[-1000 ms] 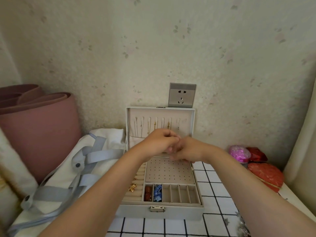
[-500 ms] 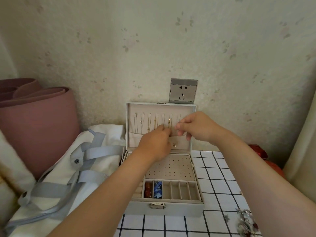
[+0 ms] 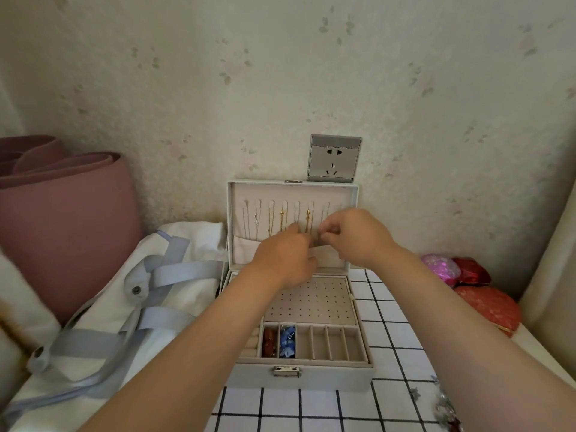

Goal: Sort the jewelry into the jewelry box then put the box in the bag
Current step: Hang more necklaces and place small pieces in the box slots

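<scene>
The grey jewelry box [image 3: 311, 377] stands open on the checked tablecloth, its lid [image 3: 293, 191] upright against the wall. Several thin necklaces [image 3: 282, 219] hang from the lid's hooks. My left hand [image 3: 285, 260] and my right hand [image 3: 358, 236] meet in front of the lid's right half, fingertips pinched together on a fine necklace chain that is barely visible. Red beads [image 3: 269, 342] and a blue piece [image 3: 287, 342] lie in the front slots. The white bag [image 3: 118, 294] with blue-grey straps lies flat to the left of the box.
A rolled pink mat [image 3: 62, 219] leans at the far left. A wall socket [image 3: 333, 159] sits just above the lid. Red and pink foil-wrapped items [image 3: 487, 304] crowd the right corner. Loose silvery jewelry [image 3: 445, 410] lies at the table's bottom right.
Both hands have risen from above the tray to the lid's hooks. In the last half second my right hand came down and left to meet my left hand.
</scene>
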Available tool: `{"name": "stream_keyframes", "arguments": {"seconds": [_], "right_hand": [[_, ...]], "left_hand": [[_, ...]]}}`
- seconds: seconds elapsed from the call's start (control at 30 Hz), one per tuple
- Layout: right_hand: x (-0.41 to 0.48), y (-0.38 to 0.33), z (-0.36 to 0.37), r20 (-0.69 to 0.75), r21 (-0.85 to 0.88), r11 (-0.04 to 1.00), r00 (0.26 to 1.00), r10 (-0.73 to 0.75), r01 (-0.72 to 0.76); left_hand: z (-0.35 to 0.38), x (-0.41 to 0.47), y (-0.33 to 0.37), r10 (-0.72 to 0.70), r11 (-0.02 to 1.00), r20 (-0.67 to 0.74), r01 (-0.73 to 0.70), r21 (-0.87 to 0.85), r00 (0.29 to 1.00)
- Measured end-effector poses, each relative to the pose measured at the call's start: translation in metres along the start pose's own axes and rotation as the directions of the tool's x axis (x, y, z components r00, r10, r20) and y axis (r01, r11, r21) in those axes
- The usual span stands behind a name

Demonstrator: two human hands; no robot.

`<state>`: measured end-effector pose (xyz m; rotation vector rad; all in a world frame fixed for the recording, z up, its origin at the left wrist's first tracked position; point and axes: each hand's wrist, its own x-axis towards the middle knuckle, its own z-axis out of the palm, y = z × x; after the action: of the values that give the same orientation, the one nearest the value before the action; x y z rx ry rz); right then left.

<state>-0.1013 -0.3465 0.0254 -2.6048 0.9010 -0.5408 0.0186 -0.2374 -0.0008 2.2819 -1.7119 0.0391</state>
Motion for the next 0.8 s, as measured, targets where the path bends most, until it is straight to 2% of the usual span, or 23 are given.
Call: {"name": "stream_keyframes", "arguments": {"seconds": [0.23,0.3,0.4,0.53,0.8], "right_hand": [[-0.008,-0.003,0.0,0.074,-0.137,0.989,0.996,-0.049,0.058],[-0.011,-0.003,-0.001,0.136,-0.13,0.989,0.989,-0.05,0.068],[-0.019,-0.001,-0.009,0.195,-0.028,0.997,0.979,-0.061,0.067],[-0.036,0.009,-0.029,0.125,0.049,0.999,0.992,-0.028,0.022],[-0.099,0.048,-0.069,0.075,-0.008,0.995,0.992,0.103,-0.102]], "left_hand": [[-0.001,0.0,0.0,0.01,1.0,-0.017,-0.01,-0.01,1.0],[-0.005,0.0,0.001,0.013,1.0,-0.015,-0.013,-0.009,1.0],[-0.01,-0.003,0.004,0.018,0.999,-0.025,-0.019,-0.035,1.0],[-0.014,-0.01,0.018,0.042,0.996,-0.051,-0.046,-0.078,0.998],[-0.005,-0.03,0.087,0.077,0.955,-0.021,-0.08,-0.285,0.997]]}}
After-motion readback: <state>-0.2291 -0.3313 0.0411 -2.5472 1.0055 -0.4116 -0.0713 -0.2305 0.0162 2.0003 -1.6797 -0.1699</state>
